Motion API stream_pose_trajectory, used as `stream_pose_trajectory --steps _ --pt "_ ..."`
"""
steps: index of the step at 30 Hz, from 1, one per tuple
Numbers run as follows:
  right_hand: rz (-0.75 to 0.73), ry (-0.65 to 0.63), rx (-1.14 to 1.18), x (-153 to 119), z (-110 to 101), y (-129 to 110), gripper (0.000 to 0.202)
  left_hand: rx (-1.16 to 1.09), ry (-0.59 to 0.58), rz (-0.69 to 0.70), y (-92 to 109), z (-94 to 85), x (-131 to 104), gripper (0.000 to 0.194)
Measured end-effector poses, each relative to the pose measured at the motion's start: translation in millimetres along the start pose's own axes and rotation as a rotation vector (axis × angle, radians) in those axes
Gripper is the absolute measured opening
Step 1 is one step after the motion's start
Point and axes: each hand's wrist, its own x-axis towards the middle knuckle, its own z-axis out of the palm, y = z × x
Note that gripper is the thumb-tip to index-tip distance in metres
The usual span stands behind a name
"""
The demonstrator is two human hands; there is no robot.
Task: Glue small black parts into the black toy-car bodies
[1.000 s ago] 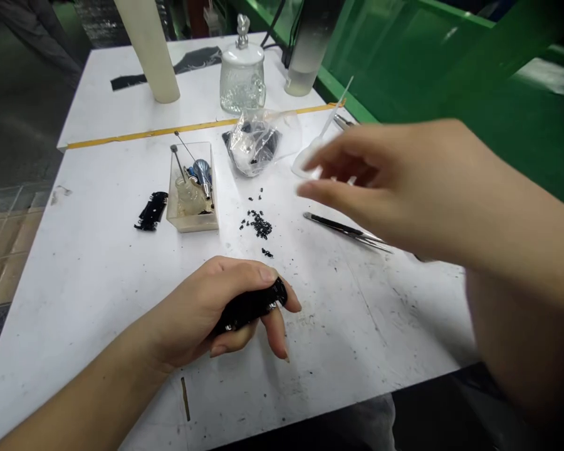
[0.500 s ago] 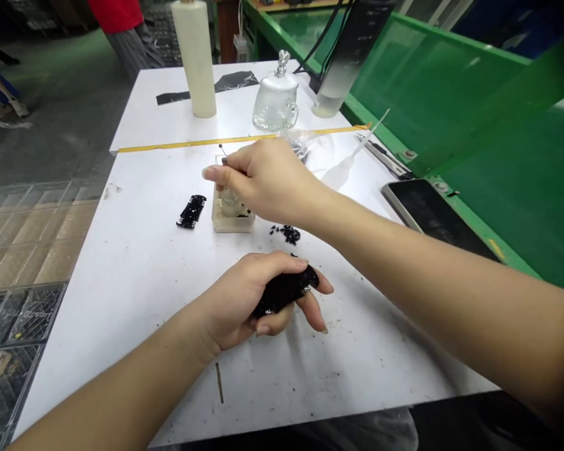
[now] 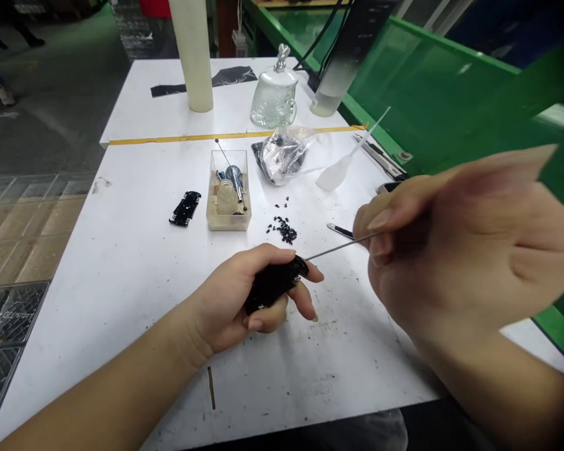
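I have my left hand (image 3: 232, 291) clasping a black part (image 3: 273, 285) and my right hand (image 3: 451, 250) pinching a thin rod (image 3: 337, 246), tip at the part's edge

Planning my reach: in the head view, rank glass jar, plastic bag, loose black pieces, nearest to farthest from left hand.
1. Loose black pieces, just beyond the left hand.
2. Plastic bag, behind them.
3. Glass jar, past the yellow strip.
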Motion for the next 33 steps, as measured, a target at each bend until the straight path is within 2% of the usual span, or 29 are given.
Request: stream_pose_trajectory --steps 2,3,6,13,15,18,19,22,24,29,31,33 --pt "-0.043 0.116 0.009 -6.1 14.2 -3.7 0.044 0.008 0.005 -0.001 0.3 0.7 -0.2 0.036" --pt "-0.037 0.119 0.006 -7.1 17.8 -4.4 0.043 0.015 0.01 -0.003 0.7 1.2 -0.2 0.037" --pt "-0.002 0.036 0.027 -7.5 15.9 -1.2 0.042 0.027 0.016 -0.01 2.2 2.4 0.0 0.037" --pt "-0.027 0.003 0.043 -11.1 6.1 7.6 0.045 0.037 0.025 -0.026 2.6 2.2 0.6 0.037" --pt "-0.066 0.045 0.044 -3.5 8.7 5.8 0.044 0.043 0.034 -0.023 2.3 2.6 0.5 0.037" --pt "-0.189 0.147 0.029 24.3 15.9 -0.7 0.04 0.064 0.054 -0.015 1.6 4.0 0.5 0.035" --pt "-0.212 0.1 0.022 36.5 19.6 -3.8 0.037 0.074 0.059 -0.012 1.2 4.7 0.4 0.034" --pt "-0.176 -0.262 0.007 70.3 36.0 -13.9 0.034 0.106 0.081 -0.002 -0.1 7.3 0.1 0.032" --pt "-0.118 -0.436 -0.021 83.5 51.7 -17.3 0.038 0.122 0.097 0.003 -0.8 9.2 -0.3 0.032" --pt "-0.076 -0.728 -0.262 83.2 87.2 -4.9 0.043 0.15 0.105 0.0 -0.7 12.1 -0.3 0.031" --pt "-0.085 -0.829 -0.367 78.9 89.4 1.1 0.033 0.155 0.109 0.001 -0.3 12.7 -0.3 0.031" --pt "-0.074 -0.848 -0.412 74.9 80.3 3.3 0.022 0.154 0.116 0.011 -0.2 13.3 -0.4 0.03"
